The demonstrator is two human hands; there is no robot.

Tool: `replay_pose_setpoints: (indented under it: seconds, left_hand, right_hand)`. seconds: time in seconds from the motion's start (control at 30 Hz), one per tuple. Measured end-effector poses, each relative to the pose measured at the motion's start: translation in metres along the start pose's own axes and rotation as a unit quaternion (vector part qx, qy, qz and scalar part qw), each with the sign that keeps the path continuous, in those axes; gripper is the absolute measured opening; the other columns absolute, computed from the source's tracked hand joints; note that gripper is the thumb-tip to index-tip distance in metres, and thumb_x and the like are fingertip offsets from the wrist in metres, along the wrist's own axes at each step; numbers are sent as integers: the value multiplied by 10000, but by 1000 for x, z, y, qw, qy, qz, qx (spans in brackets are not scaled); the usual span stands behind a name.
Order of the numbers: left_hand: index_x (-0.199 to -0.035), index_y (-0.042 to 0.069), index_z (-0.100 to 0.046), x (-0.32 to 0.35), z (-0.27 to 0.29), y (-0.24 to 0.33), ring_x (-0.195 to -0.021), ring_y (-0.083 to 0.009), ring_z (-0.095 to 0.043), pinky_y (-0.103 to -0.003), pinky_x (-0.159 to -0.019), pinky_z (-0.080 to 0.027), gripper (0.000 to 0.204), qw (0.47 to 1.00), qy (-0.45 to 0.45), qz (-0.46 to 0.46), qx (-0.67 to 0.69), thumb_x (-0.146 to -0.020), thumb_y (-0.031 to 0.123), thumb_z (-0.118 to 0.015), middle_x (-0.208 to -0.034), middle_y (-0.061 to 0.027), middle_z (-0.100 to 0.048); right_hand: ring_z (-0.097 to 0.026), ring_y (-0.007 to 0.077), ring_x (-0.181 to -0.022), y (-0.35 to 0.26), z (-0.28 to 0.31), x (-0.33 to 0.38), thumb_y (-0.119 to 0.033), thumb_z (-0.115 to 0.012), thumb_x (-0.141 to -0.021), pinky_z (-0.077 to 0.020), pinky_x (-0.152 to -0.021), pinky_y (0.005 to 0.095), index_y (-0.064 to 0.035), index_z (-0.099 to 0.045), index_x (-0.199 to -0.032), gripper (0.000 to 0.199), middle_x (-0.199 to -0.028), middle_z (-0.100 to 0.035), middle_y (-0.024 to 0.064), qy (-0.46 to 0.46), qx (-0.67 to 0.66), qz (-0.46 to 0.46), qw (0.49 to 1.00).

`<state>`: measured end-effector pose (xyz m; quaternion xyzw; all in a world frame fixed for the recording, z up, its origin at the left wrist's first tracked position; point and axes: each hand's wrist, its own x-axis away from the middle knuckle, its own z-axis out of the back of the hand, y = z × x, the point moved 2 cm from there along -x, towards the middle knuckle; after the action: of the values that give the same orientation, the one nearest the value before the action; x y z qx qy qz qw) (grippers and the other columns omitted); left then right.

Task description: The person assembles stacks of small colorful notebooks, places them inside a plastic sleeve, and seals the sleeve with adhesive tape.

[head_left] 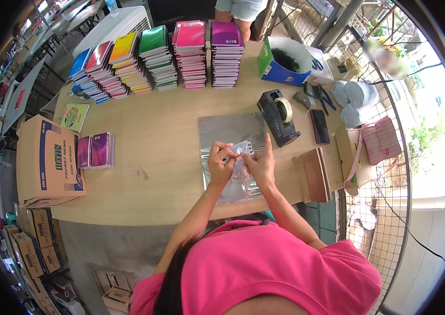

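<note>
We pinch a small clear plastic bag (242,152) between our left hand (221,164) and right hand (259,164), above the light wooden table (164,178). Beyond our grip stand notebook stacks (154,58); right of it, a tape dispenser (278,116). Wire fencing (380,210) borders the right.

**Packaging and screens on and about the surface**

Clear plastic bag (241,149): small, transparent, held between left hand (221,164) and right hand (260,164), above a stack of clear plastic sleeves (230,131) lying flat at the middle of the surface (164,184), reaching its near edge.

Cardboard carton (49,160): brown, blue printed panel, lying on the surface's left end, overhanging the near-left corner.

Open box (277,71): blue and green, dark contents, at the far edge toward the right.

Phone (319,126): black slab, screen dark, flat near the right edge.

Further brown cartons (30,249): stacked on the floor below the left end.
</note>
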<state>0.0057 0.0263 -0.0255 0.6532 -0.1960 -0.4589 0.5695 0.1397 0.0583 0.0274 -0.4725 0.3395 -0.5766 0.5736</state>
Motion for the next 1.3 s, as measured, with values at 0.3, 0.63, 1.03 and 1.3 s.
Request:
replay_pose_setpoints:
  seconds: [0.3, 0.63, 1.03, 1.3]
  left_hand:
    - [-1126, 65, -537, -8, 7, 1, -913, -203, -627, -337, -802, -506, 476, 984, -63, 148, 77, -698, -26, -726, -951, -90, -621]
    - [-1319, 99, -458, -51, 15, -3, -780, -158, -624, -328, -760, -522, 688, 953, -260, 154, -6, -727, 129, -807, -870, -59, -643]
    - [-1245, 69, -565, -9, 19, 30, -1169, -326, -547, -443, -1030, -434, 595, 877, -327, -150, -317, -704, 174, -792, -1214, -104, -595]
    - [-1496, 10, -293, 12, 29, 118, -1434, -335, -279, -435, -1158, -275, 971, 983, -144, 1, -116, -772, 380, -824, -1565, -234, -176]
  right_hand:
    - [-544, 87, -489, 11, -8, 18, -86, -752, -845, -436, -435, 251, -31, 32, -1556, 1059, -633, -639, 64, 65, -15, -37, 997]
    - [-523, 156, -483, 57, -17, 14, -185, -798, -827, -426, -483, 326, -149, 18, -1578, 1110, -594, -599, 80, 75, 13, 50, 996]
    - [-671, 272, -929, 82, 32, -15, -491, -624, -930, -565, -744, 383, -109, -218, -1533, 822, -1181, -631, 156, -276, -325, -256, 868]
    - [-651, 229, -1010, 55, 8, -44, -457, -549, -992, -559, -861, 367, -60, -548, -1292, 498, -1239, -613, 102, -323, -448, -138, 822]
